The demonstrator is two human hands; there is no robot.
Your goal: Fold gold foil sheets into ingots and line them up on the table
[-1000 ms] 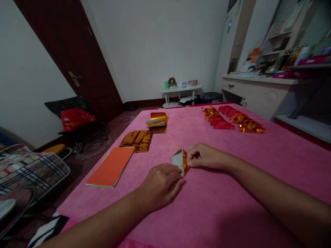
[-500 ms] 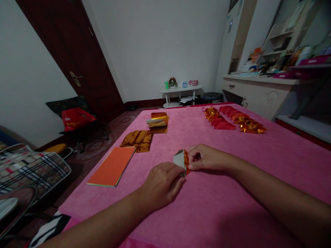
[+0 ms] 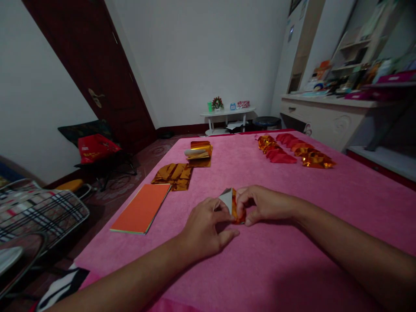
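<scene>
On the pink cloth, between my two hands, lies a small sheet of folded foil paper point(image 3: 227, 199), pale grey on one side and shiny orange-gold on the other. My left hand point(image 3: 208, 225) holds its near left part down with bent fingertips, the thumb stretched out just in front of it. From the right, my right hand point(image 3: 260, 204) has its fingers curled onto the orange-gold strip, the thumb low by the near corner. The fingers hide part of the paper's near and right edges.
A stack of orange paper point(image 3: 141, 209) lies to the left, with creased gold foil sheets point(image 3: 173, 175) and a curled gold foil pile point(image 3: 200, 159) beyond. Rows of red and gold folded pieces point(image 3: 316, 159) stand far right on the pink tablecloth point(image 3: 260, 268).
My left thumb has moved away from the fingers and the paper. My right fingers press lower on the orange-gold strip, the thumb shifted nearer to me. More of the strip's near end shows.
</scene>
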